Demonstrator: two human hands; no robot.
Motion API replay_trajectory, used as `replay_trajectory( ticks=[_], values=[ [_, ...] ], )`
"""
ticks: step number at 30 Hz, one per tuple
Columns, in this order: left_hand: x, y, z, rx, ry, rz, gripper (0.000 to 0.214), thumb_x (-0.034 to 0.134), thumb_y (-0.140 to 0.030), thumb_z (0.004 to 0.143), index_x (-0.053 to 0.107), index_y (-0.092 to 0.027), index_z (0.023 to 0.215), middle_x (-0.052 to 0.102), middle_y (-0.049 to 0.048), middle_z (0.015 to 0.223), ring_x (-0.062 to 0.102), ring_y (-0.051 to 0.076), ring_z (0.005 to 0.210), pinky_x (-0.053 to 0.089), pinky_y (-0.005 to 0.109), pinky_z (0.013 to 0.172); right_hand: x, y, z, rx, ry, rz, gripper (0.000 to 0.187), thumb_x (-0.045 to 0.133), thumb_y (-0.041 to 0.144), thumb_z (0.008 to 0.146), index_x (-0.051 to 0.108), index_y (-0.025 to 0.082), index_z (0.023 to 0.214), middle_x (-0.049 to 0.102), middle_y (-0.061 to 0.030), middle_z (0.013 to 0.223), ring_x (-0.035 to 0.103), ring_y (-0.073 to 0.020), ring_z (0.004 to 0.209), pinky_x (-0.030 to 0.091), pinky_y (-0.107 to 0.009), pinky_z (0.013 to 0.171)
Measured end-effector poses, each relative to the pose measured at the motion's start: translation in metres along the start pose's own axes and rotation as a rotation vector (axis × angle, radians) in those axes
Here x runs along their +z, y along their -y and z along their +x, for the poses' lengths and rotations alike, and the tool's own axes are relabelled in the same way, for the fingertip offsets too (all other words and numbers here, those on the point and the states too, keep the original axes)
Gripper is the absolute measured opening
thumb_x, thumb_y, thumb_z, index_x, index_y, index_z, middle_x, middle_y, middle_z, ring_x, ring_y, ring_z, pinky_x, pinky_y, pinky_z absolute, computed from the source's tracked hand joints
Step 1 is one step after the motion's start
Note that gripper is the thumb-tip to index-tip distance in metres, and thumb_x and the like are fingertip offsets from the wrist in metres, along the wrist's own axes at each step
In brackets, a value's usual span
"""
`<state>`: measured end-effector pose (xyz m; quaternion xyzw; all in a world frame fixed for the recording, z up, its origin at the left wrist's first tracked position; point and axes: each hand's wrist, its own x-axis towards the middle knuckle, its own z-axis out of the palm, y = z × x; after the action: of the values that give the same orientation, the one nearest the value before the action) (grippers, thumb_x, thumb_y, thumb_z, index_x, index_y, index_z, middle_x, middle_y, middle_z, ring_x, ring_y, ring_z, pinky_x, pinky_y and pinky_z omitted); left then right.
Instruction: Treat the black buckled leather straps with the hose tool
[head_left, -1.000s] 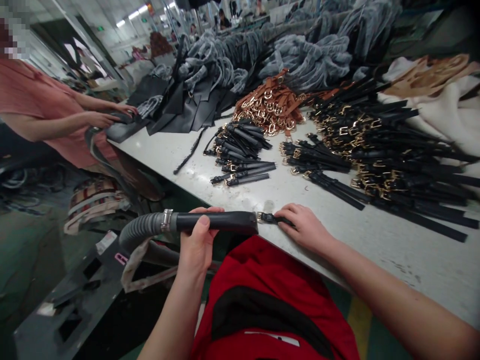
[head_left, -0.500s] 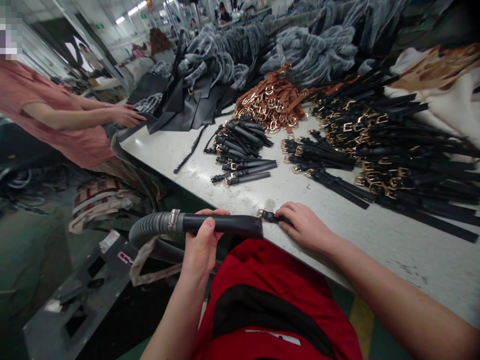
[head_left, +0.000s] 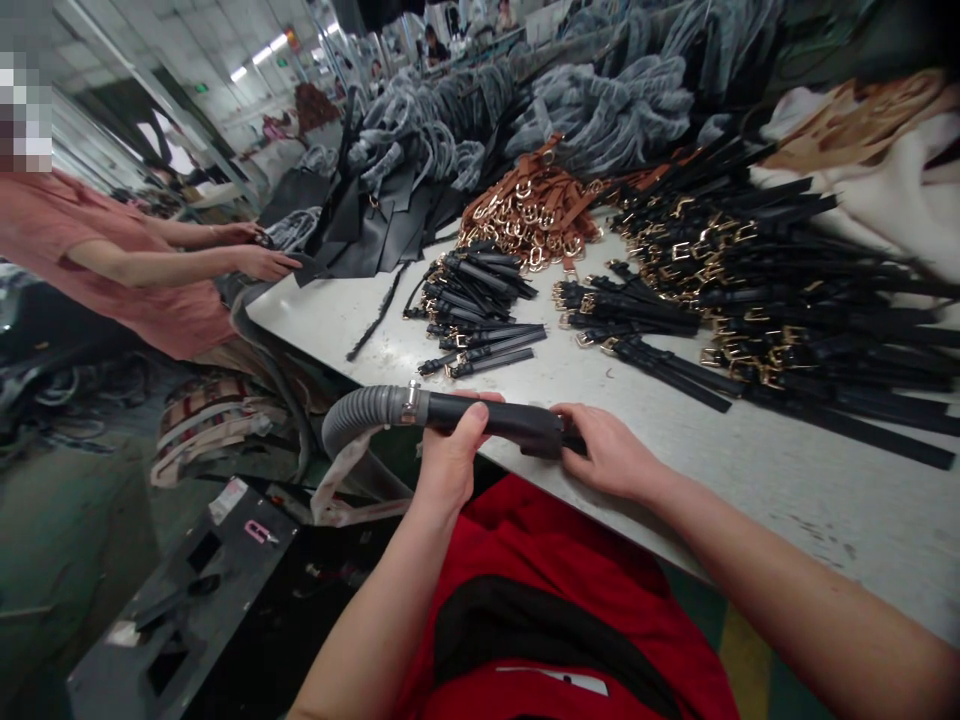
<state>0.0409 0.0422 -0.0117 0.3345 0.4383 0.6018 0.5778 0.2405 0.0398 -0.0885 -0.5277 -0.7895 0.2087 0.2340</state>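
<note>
My left hand (head_left: pixel 454 455) is wrapped round a black hose nozzle (head_left: pixel 517 422), which a metal clamp joins to a grey ribbed hose (head_left: pixel 367 405). The nozzle's wide end covers the buckle end of a short black strap (head_left: pixel 574 440) at the table's front edge. My right hand (head_left: pixel 604 450) holds that strap, fingers pressed on it, right beside the nozzle mouth. Most of the strap is hidden by the nozzle and my fingers. Beyond the hands lie black buckled straps (head_left: pixel 480 300) in a small pile, with another group (head_left: pixel 637 310) to their right.
Brown straps with gold buckles (head_left: pixel 525 210) lie heaped behind, and a large pile of black straps (head_left: pixel 795 320) fills the right of the white table (head_left: pixel 795 490). A co-worker (head_left: pixel 150 260) handles black pieces at the far left. A grey machine box (head_left: pixel 180 600) stands low at left.
My left hand has brought the nozzle to the right, over the strap's buckle end. My right hand stays on the strap at nearly the same place. The view has shifted slightly.
</note>
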Motion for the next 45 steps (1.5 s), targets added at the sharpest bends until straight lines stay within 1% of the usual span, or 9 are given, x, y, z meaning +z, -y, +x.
replay_trajectory(
  ticks=[6,10,16,20,23,28,32,36,45],
  values=[
    [0.003,-0.003,0.004,0.031,-0.009,0.069,0.032,0.079,-0.035,0.061,0.061,-0.019,0.083,0.072,0.0039,0.081,0.067,0.021,0.079,0.052,0.035,0.072,0.0,-0.001,0.0,-0.046,0.004,-0.009,0.052,0.051,0.02,0.071,0.048,0.012,0.122,0.063,-0.013,0.105,0.057,-0.0256,0.097,0.042,-0.039,0.088],
    [0.005,-0.001,0.008,-0.021,0.031,0.069,0.031,0.078,-0.035,0.061,0.063,-0.018,0.082,0.072,0.005,0.083,0.067,0.021,0.08,0.052,0.034,0.072,0.0,-0.001,-0.001,-0.053,-0.011,-0.02,0.051,0.052,0.02,0.072,0.049,0.01,0.122,0.062,-0.0145,0.109,0.056,-0.0261,0.099,0.041,-0.038,0.089],
    [-0.035,-0.021,-0.005,0.086,-0.156,-0.033,0.032,0.079,-0.033,0.061,0.061,-0.019,0.084,0.073,0.0037,0.081,0.069,0.019,0.08,0.053,0.032,0.073,0.0,0.002,0.001,-0.079,0.003,-0.13,0.026,0.05,0.024,0.08,0.061,0.015,0.103,0.062,-0.0098,0.094,0.056,-0.0235,0.091,0.04,-0.035,0.083],
    [-0.052,-0.028,-0.028,0.1,-0.189,-0.044,0.032,0.08,-0.033,0.059,0.063,-0.02,0.083,0.074,0.0034,0.08,0.07,0.021,0.082,0.055,0.036,0.075,0.0,0.004,-0.004,-0.09,-0.045,-0.182,0.016,0.053,0.023,0.082,0.062,0.017,0.093,0.061,-0.0087,0.09,0.055,-0.0224,0.087,0.039,-0.034,0.078],
    [-0.051,-0.028,-0.041,0.09,-0.173,-0.064,0.031,0.08,-0.033,0.059,0.065,-0.021,0.082,0.074,0.0029,0.079,0.07,0.022,0.082,0.056,0.037,0.075,0.003,0.007,-0.014,-0.119,-0.068,-0.217,0.012,0.051,0.019,0.083,0.061,0.017,0.09,0.061,-0.0087,0.089,0.054,-0.0225,0.085,0.039,-0.034,0.075],
    [-0.046,-0.024,-0.044,0.074,-0.122,-0.071,0.029,0.08,-0.033,0.061,0.065,-0.021,0.083,0.074,0.003,0.08,0.07,0.022,0.083,0.056,0.037,0.075,0.008,0.01,-0.028,-0.05,-0.08,-0.116,0.011,0.057,0.027,0.083,0.06,0.019,0.09,0.061,-0.0079,0.092,0.054,-0.0222,0.085,0.04,-0.034,0.074],
    [-0.046,-0.021,-0.045,0.065,-0.106,-0.058,0.028,0.079,-0.033,0.061,0.065,-0.021,0.083,0.073,0.0028,0.081,0.07,0.022,0.084,0.056,0.038,0.077,0.008,0.011,-0.026,-0.012,-0.062,-0.103,0.011,0.057,0.03,0.083,0.06,0.019,0.085,0.06,-0.0071,0.087,0.054,-0.0225,0.083,0.039,-0.034,0.072],
    [-0.048,-0.021,-0.048,0.056,-0.113,-0.052,0.028,0.079,-0.034,0.062,0.065,-0.022,0.083,0.073,0.0026,0.081,0.07,0.022,0.085,0.056,0.039,0.078,0.006,0.009,-0.025,-0.046,-0.059,-0.022,0.01,0.052,0.022,0.083,0.06,0.019,0.087,0.061,-0.0072,0.089,0.054,-0.0214,0.085,0.041,-0.034,0.075],
    [-0.043,-0.021,-0.049,0.052,-0.065,-0.075,0.023,0.077,-0.031,0.065,0.066,-0.022,0.083,0.074,0.0024,0.081,0.07,0.02,0.085,0.056,0.035,0.077,0.006,0.008,-0.023,-0.035,-0.037,-0.028,0.01,0.052,0.024,0.083,0.06,0.019,0.087,0.061,-0.0074,0.087,0.054,-0.0213,0.084,0.04,-0.034,0.075]
  ],
)
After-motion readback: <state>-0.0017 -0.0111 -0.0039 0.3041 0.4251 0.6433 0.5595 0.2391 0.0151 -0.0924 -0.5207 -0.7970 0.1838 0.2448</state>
